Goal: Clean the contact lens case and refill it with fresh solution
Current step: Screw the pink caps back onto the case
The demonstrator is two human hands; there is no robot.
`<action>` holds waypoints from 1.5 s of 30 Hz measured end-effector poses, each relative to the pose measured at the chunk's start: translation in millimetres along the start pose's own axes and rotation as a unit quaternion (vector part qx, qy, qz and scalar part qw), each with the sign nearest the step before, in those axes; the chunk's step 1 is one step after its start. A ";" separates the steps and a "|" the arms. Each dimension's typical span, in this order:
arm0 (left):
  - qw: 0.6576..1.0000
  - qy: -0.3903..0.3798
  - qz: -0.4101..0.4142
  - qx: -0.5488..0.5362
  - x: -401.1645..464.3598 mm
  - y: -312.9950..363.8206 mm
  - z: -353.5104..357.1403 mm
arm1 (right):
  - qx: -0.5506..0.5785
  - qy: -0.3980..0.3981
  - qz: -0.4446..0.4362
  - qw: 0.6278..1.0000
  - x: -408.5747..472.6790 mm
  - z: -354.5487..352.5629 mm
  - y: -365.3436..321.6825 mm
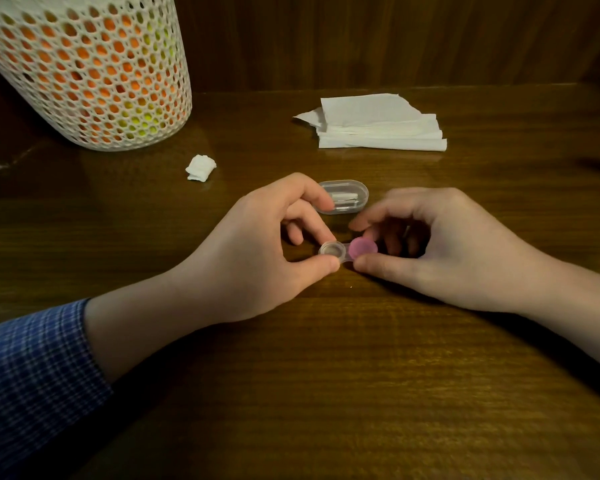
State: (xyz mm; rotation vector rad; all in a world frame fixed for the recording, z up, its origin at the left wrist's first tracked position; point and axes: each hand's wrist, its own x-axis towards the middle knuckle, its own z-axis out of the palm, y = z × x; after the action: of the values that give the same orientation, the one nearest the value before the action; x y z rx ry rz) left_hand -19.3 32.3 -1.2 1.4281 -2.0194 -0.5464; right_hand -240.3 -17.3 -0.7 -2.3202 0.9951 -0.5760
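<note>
Hands of yours met at the middle of the wooden bench, both on the small contact lens case. Your left hand pinched the left end of the case between thumb and a fingertip, so its fingers were curled and gripping the case. The left well of the case was uncovered and looked clear; I could not tell if liquid was inside. Your right hand held the pink cap on the right well, with the thumb at the near side and the curled fingers behind it, so this hand was closed around the cap. The case lay low on the bench, but I could not tell if it was touching the wood.

Just behind the hands lay a clear oval box with something white inside it. A small crumpled piece of tissue rested to the left of it. Further back and to the right was a stack of folded white paper tissues. At the far left corner stood a white mesh basket with orange and yellow colours showing through the holes. Your left arm wore a blue checked sleeve.
</note>
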 end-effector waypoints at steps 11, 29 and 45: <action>1.000 0.002 0.000 0.007 1.0 0.2 0.2 | -0.056 0.022 0.002 0.998 2.7 5.2 -4.8; 1.000 -0.001 -0.003 0.000 1.4 -0.6 -0.3 | -0.018 -0.034 -0.002 0.999 3.5 -3.6 -3.5; 1.000 -0.002 -0.013 -0.005 1.6 0.4 0.0 | -0.035 -0.006 0.001 0.999 4.9 1.4 -1.9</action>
State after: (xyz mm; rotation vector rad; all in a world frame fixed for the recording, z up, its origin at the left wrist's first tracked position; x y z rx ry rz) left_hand -20.0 31.0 -0.5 1.4494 -2.0011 -0.5711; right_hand -235.4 -19.5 0.3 -2.3802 1.0260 -0.5337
